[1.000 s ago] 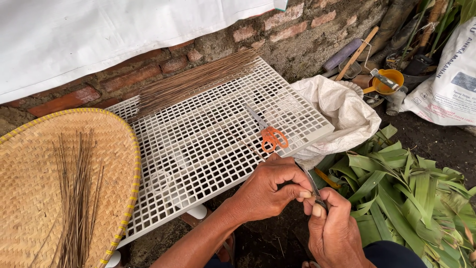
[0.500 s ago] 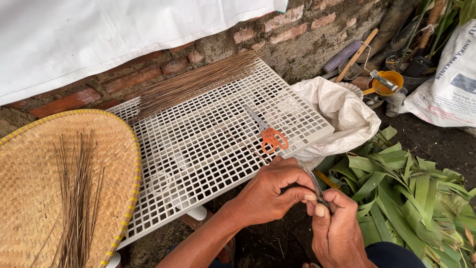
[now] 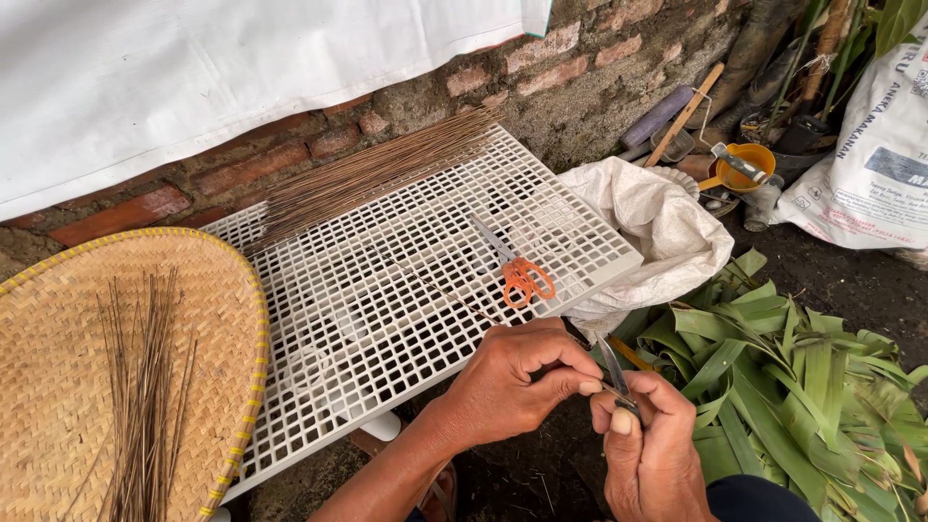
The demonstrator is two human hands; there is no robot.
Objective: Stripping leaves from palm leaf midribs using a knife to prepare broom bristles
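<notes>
While the right hand (image 3: 652,454) grips one small knife (image 3: 612,365), the left hand (image 3: 512,387) pinches what looks like a thin stick against the blade. Just above them lie one pair of orange-handled scissors (image 3: 522,275) on a white plastic grid (image 3: 387,290). Smooth green leaves (image 3: 783,387) pile up right of the hands.

Orange scissors (image 3: 523,277) on white grid tray (image 3: 387,290); woven basket (image 3: 58,387) left.

I see a white grid tray (image 3: 387,290) bearing orange-handled scissors (image 3: 517,271) and a bundle of brown sticks (image 3: 372,174).
</notes>
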